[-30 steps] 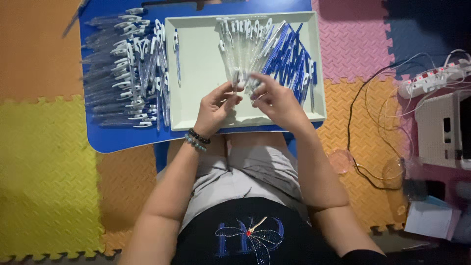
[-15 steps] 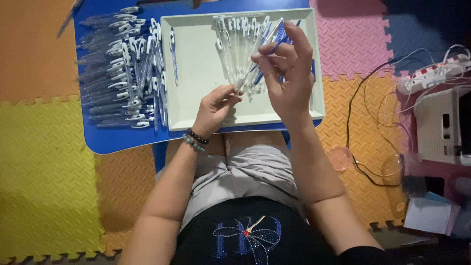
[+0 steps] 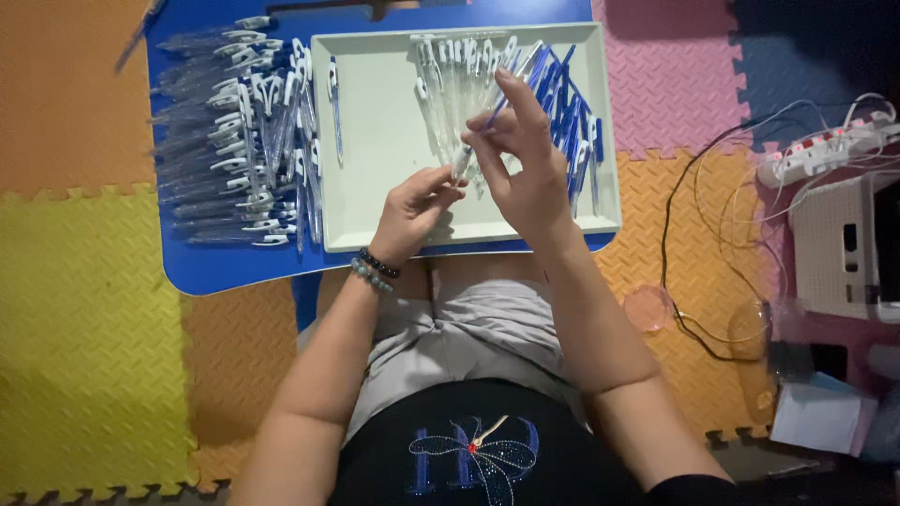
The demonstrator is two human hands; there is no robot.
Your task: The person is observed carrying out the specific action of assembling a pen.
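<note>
Blue table (image 3: 234, 267) – white tray (image 3: 375, 141) holds pen parts; both hands, left hand (image 3: 412, 211), right hand (image 3: 525, 173), pinch one pen (image 3: 483, 131).

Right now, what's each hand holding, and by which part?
Right hand pinches a blue refill near its lower end. Left hand grips the bottom of a clear pen barrel.

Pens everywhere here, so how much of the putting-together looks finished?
Done: a big pile of finished pens lies on the blue table, left of the tray. In hand: the right hand holds a blue refill at a clear barrel, which the left hand steadies. Left: clear barrels and blue parts wait in the tray.
</note>
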